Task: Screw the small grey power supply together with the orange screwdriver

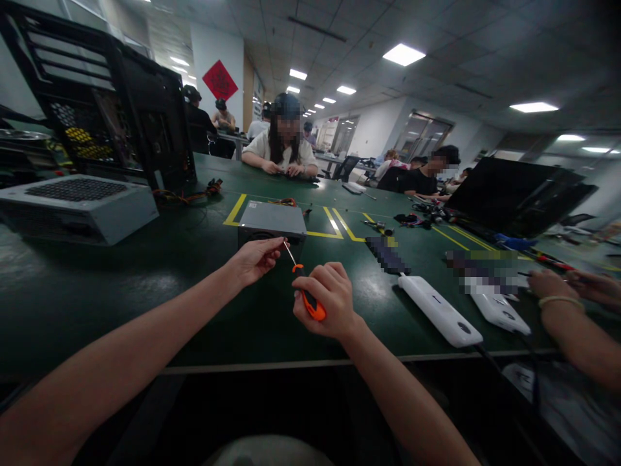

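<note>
Our right hand (330,299) is wrapped around the screwdriver (315,307), whose long axis runs forward and leftward to our left hand (257,260). That left hand has its fingertips pressed together at the tip; whether they pinch something small, we cannot tell. The grey metal box (273,217) sits just beyond the left hand, the nearer of the two. We have open counter (194,317) left of that hand; a white device (439,310) lies to the right hand's right.

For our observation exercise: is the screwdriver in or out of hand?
In hand: the right hand grips the screwdriver by its handle.
</note>
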The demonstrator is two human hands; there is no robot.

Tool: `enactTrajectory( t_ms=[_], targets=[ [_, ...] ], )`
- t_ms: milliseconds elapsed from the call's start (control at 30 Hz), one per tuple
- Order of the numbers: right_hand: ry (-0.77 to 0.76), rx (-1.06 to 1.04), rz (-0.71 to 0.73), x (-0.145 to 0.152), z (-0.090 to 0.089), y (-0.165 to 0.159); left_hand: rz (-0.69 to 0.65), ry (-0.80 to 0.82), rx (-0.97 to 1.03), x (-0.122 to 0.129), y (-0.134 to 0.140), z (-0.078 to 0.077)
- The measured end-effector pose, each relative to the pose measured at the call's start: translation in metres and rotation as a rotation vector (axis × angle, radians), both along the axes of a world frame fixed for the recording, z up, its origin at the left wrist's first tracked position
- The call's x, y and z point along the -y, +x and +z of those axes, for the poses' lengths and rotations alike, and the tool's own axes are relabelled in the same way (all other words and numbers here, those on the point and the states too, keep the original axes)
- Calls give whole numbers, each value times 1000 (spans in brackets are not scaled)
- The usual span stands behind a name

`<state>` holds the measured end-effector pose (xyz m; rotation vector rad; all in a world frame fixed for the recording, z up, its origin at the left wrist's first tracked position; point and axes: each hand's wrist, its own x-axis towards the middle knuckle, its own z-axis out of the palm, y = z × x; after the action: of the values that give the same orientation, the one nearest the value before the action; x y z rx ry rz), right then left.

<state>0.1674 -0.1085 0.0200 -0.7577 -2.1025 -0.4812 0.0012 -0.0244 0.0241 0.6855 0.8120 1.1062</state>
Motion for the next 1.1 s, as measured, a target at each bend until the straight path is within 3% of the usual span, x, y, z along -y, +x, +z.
enactTrajectory(
  t_ms=[867,1000,1100],
  targets=[
    [-14,-7,-14,0,0,2,-69,-40,-42,0,-1,3],
    [17,-38,-24,0,0,2,-104,-16,-175,0,-1,-2],
    [16,-63,-58,-1,0,2,-109,137,-428,0,1,-10]
  ],
)
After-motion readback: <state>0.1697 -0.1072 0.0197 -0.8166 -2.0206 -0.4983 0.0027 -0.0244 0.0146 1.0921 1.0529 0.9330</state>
